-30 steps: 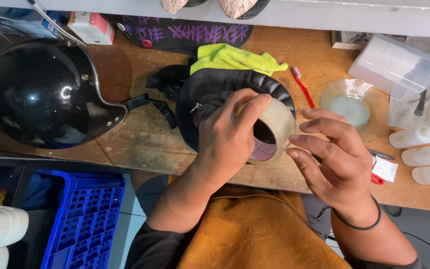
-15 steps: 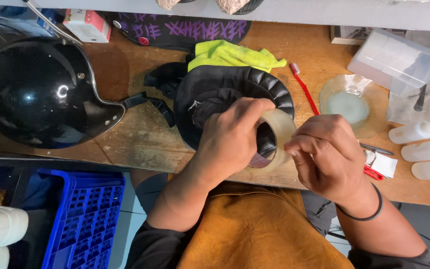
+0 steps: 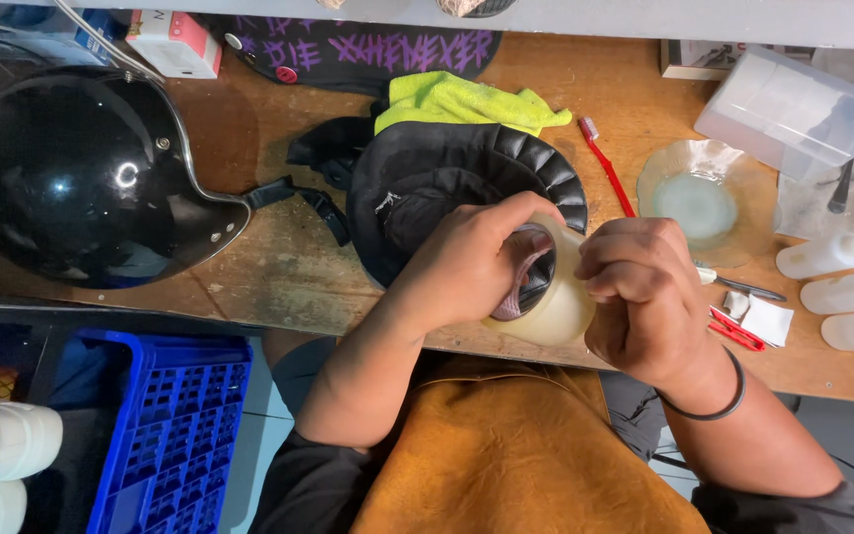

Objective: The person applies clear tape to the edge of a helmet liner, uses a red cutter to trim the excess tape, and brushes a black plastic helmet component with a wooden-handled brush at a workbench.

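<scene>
My left hand (image 3: 467, 262) grips a wide roll of clear packing tape (image 3: 551, 302), fingers curled over its top rim. My right hand (image 3: 644, 297) is closed against the roll's right side, fingertips pinching at the tape's surface. Both hands hover over the front edge of a wooden workbench (image 3: 279, 267). Just behind the roll lies a black padded helmet liner (image 3: 447, 178) with ribbed edging. A glossy black open-face helmet shell (image 3: 71, 178) rests at the left, its strap (image 3: 298, 198) trailing toward the liner.
A yellow-green cloth (image 3: 457, 99) and a red toothbrush (image 3: 605, 163) lie behind the liner. A glass bowl (image 3: 694, 198), clear plastic box (image 3: 788, 104), white squeeze bottles (image 3: 842, 287) and red cutter (image 3: 738, 331) sit right. A blue crate (image 3: 165, 435) stands below the bench.
My right hand has closed from spread fingers into a pinch against the roll. The roll has turned slightly and stayed in my left hand.
</scene>
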